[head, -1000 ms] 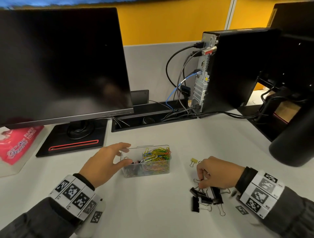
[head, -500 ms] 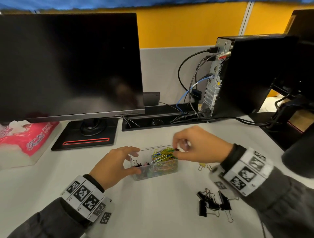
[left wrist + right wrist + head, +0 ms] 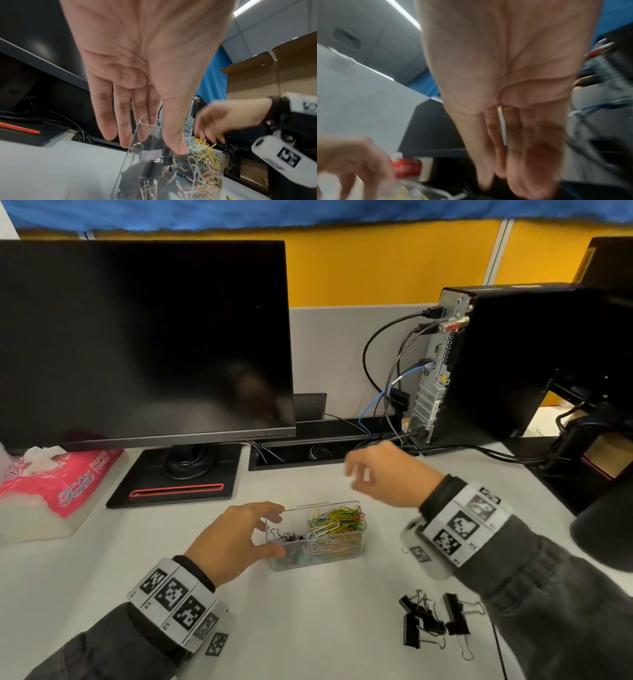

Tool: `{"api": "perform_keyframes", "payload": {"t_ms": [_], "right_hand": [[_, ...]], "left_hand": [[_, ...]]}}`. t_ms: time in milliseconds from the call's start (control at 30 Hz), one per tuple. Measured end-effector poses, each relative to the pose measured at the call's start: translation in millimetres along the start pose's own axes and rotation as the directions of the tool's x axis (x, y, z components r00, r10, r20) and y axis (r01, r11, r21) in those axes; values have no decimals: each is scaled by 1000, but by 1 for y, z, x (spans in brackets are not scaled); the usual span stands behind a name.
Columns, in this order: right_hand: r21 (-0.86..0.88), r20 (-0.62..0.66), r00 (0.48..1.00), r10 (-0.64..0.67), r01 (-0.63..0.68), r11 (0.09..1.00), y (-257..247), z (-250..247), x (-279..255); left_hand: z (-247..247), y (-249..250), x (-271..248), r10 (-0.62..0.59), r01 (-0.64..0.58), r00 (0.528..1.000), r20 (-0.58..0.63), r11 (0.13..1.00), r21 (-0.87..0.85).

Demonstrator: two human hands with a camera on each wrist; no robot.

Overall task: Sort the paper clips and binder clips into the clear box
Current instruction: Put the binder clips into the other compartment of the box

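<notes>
The clear box [image 3: 327, 503] sits mid-desk with two compartments: coloured paper clips [image 3: 337, 522] heaped in the right one, black binder clips [image 3: 287, 537] in the left. My left hand [image 3: 253, 530] holds the box's left end, fingers behind the far wall and thumb on the near wall [image 3: 130, 162]. Above and behind the box hovers my right hand [image 3: 373, 474], blurred, its fingers loose and holding nothing; the right wrist view shows its bare palm [image 3: 505, 94]. Several black binder clips [image 3: 428, 619] lie loose on the desk to the front right, below my right forearm.
A dark monitor [image 3: 147, 337] on a black base [image 3: 178, 481] stands behind to the left, with a pink tissue pack [image 3: 58, 484] beside it. A computer tower [image 3: 479, 364] with cables stands at the back right. A black rounded object [image 3: 603, 529] sits at the right edge.
My right hand left the loose binder clips, came over the box's right side, and has now lifted up and back with nothing in it. My left hand stayed on the box.
</notes>
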State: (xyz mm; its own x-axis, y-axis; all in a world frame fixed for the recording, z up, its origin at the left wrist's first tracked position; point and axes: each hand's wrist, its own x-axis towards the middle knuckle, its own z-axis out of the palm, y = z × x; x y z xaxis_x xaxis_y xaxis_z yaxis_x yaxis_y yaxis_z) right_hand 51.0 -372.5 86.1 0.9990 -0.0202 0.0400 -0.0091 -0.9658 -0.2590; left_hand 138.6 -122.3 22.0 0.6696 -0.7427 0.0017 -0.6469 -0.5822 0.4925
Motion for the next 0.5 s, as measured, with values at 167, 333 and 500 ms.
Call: {"api": "perform_keyframes", "payload": {"t_ms": [167, 333, 500], "right_hand": [[-159, 346, 883, 317, -278, 947, 63, 25, -30], [-76, 376, 889, 260, -250, 965, 74, 54, -43], [17, 369, 909, 196, -217, 976, 80, 47, -43]], "left_hand": [[3, -4, 0, 6, -6, 1000, -21, 1000, 2], [4, -4, -1, 4, -4, 1000, -28, 1000, -1], [3, -3, -1, -4, 4, 1000, -27, 1000, -3]]}}
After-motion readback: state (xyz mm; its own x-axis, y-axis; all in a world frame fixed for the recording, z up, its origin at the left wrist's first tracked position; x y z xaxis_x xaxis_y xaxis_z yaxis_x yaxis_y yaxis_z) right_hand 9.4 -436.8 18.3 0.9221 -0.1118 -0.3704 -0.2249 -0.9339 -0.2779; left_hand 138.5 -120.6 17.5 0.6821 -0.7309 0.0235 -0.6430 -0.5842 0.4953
